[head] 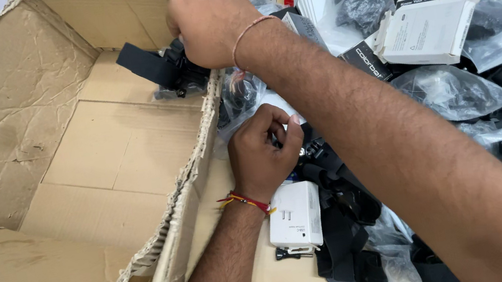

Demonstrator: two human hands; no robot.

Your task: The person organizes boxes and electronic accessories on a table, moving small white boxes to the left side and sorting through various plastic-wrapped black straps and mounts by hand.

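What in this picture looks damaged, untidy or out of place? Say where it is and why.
The cardboard box is damaged: its walls are creased and its near edge is ragged and torn. To its right, black straps, bagged parts and white cartons lie heaped in no order. The right hand reaches over the box's wall.
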